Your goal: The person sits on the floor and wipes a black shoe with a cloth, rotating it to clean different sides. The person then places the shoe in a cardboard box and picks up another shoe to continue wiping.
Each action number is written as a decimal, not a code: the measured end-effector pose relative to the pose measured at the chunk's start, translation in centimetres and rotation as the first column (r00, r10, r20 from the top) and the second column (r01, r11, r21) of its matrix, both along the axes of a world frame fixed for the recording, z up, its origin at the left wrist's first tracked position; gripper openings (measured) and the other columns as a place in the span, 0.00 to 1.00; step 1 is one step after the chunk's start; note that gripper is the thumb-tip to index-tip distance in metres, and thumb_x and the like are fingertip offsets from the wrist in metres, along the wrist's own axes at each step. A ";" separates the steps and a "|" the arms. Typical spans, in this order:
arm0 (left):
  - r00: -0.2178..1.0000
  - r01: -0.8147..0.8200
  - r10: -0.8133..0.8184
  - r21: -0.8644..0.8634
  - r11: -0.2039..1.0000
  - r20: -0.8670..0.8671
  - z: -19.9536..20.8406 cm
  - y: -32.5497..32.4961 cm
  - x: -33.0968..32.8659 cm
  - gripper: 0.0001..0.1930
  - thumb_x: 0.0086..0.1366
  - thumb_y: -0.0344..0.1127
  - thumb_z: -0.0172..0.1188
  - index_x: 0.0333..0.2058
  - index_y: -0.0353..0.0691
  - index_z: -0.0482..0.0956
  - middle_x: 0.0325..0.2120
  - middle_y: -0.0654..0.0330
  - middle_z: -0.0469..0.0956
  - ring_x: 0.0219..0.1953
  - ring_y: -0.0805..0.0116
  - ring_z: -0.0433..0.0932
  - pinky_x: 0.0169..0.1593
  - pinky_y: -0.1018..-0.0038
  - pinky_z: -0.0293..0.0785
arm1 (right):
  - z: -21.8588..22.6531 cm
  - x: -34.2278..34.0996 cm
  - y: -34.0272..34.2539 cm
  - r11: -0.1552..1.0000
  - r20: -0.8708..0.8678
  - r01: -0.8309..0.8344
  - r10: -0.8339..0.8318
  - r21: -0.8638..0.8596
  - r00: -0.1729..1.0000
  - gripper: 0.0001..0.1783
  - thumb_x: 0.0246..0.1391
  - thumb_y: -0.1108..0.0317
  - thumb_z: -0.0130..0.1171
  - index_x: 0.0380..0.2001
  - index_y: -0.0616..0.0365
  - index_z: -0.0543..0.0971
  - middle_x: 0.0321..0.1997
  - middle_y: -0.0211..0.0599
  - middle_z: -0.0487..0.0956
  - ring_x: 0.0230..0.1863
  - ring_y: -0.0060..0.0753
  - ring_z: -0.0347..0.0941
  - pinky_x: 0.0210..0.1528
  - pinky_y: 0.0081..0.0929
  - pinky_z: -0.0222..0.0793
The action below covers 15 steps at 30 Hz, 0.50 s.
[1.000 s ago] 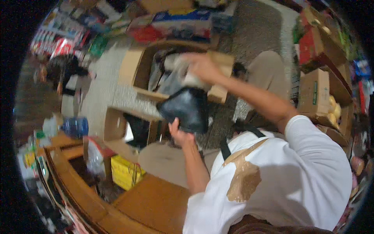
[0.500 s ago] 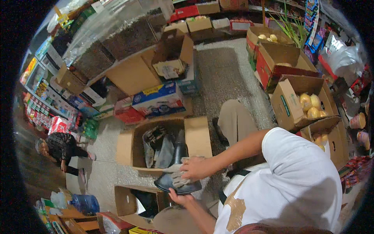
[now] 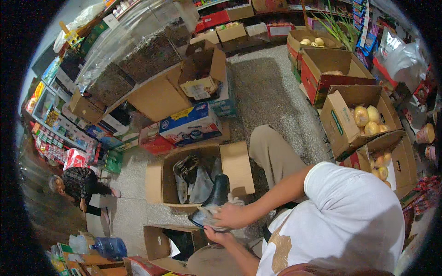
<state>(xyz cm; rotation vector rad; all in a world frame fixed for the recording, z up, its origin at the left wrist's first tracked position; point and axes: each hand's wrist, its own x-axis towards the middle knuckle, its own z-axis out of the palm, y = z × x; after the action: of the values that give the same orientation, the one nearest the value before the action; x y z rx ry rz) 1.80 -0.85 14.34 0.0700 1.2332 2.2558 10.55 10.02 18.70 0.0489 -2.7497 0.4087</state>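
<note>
A black boot (image 3: 215, 193) is held over the near side of an open cardboard box (image 3: 237, 168). My left hand (image 3: 219, 236) grips its foot end from below; the fingertips are partly hidden. My right hand (image 3: 232, 215) is closed on a crumpled grey cloth (image 3: 209, 213) and presses it against the boot's foot. The shaft of the boot points away from me. Inside the box lie dark items in a clear plastic bag (image 3: 201, 186). Nearer stands a smaller open box (image 3: 154, 244) with something black and a white sheet in it.
At the right stand several boxes, one with wrapped yellow-white fruit (image 3: 367, 115). A blue-and-white carton (image 3: 191, 125) is beyond the boot box. A blue water jug (image 3: 109, 248) is at the lower left. Another person (image 3: 76, 186) sits at the far left.
The boot has been turned so its shaft now shows, pointing away. My right hand has moved slightly down and right with the cloth. The whole view has shifted a little.
</note>
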 end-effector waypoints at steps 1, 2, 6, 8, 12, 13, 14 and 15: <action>0.999 -0.036 0.036 -0.021 0.999 -0.023 -1.2 -1.3 -1.4 0.23 0.67 0.48 0.53 0.50 0.33 0.69 0.48 0.52 0.72 0.51 0.55 0.72 0.54 0.57 0.69 | 0.4 0.8 -0.4 0.996 -0.031 -0.089 0.089 -0.013 0.996 0.12 0.43 0.63 0.59 0.34 0.50 0.78 0.39 0.44 0.73 0.38 0.44 0.75 0.29 0.40 0.70; 0.998 -0.058 0.057 -0.032 0.998 -0.032 -1.2 -1.7 -1.7 0.23 0.67 0.48 0.52 0.51 0.33 0.69 0.48 0.52 0.72 0.52 0.54 0.72 0.55 0.56 0.69 | 0.7 2.2 0.1 0.987 -0.048 -0.163 0.162 -0.015 0.986 0.12 0.43 0.63 0.59 0.35 0.49 0.78 0.39 0.44 0.73 0.38 0.44 0.75 0.29 0.40 0.70; 0.957 -0.104 0.081 0.067 0.992 0.278 -1.5 -1.0 -2.2 0.28 0.64 0.47 0.56 0.58 0.35 0.67 0.56 0.52 0.70 0.56 0.51 0.71 0.59 0.53 0.67 | -2.6 4.1 6.1 0.959 0.102 -0.245 0.261 -0.146 0.960 0.07 0.48 0.67 0.54 0.31 0.51 0.79 0.37 0.41 0.78 0.38 0.48 0.77 0.37 0.47 0.73; 0.886 -0.173 0.107 0.107 0.979 0.450 -0.6 -0.8 -2.3 0.27 0.64 0.48 0.56 0.56 0.36 0.71 0.55 0.52 0.72 0.55 0.51 0.71 0.59 0.53 0.67 | 2.0 4.5 8.8 0.939 0.580 0.300 -0.152 -0.168 0.800 0.08 0.50 0.66 0.55 0.33 0.53 0.80 0.39 0.42 0.79 0.41 0.48 0.77 0.41 0.45 0.74; 0.905 -0.288 0.224 0.135 0.948 0.361 -1.2 -1.5 -2.3 0.27 0.66 0.50 0.54 0.56 0.36 0.71 0.56 0.53 0.72 0.56 0.51 0.71 0.60 0.53 0.66 | 0.2 2.5 10.7 0.668 -0.008 0.529 -0.625 -0.523 0.781 0.19 0.50 0.60 0.59 0.46 0.49 0.80 0.45 0.39 0.79 0.45 0.45 0.77 0.46 0.42 0.73; 0.910 -0.292 0.229 0.144 0.945 0.345 -1.1 -2.9 -2.1 0.28 0.66 0.51 0.53 0.57 0.37 0.70 0.56 0.53 0.71 0.56 0.50 0.71 0.60 0.52 0.66 | 0.5 1.2 9.6 0.697 -0.081 0.458 -0.592 -0.552 0.802 0.19 0.49 0.63 0.60 0.46 0.49 0.80 0.46 0.39 0.79 0.45 0.46 0.76 0.46 0.41 0.73; 0.921 -0.259 0.192 0.166 0.951 0.339 -1.5 -2.2 -2.2 0.29 0.66 0.52 0.52 0.58 0.37 0.68 0.57 0.53 0.71 0.56 0.49 0.71 0.60 0.51 0.67 | 0.7 0.5 9.7 0.714 -0.158 0.417 -0.589 -0.563 0.793 0.19 0.47 0.65 0.60 0.46 0.49 0.79 0.46 0.40 0.79 0.46 0.47 0.76 0.47 0.41 0.73; 0.930 -0.226 0.156 0.187 0.956 0.332 -2.0 -1.8 -2.3 0.30 0.66 0.53 0.51 0.59 0.38 0.67 0.57 0.53 0.70 0.56 0.48 0.71 0.59 0.50 0.67 | 0.7 -0.2 8.8 0.796 -0.239 0.369 -0.523 -0.480 0.818 0.21 0.46 0.66 0.59 0.47 0.48 0.79 0.47 0.40 0.78 0.47 0.48 0.75 0.47 0.42 0.73</action>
<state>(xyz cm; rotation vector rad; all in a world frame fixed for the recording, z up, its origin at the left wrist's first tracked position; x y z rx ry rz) -0.53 -2.61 12.36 -0.3298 0.8476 2.4476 10.32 18.78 19.45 -0.5835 -2.1552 0.7481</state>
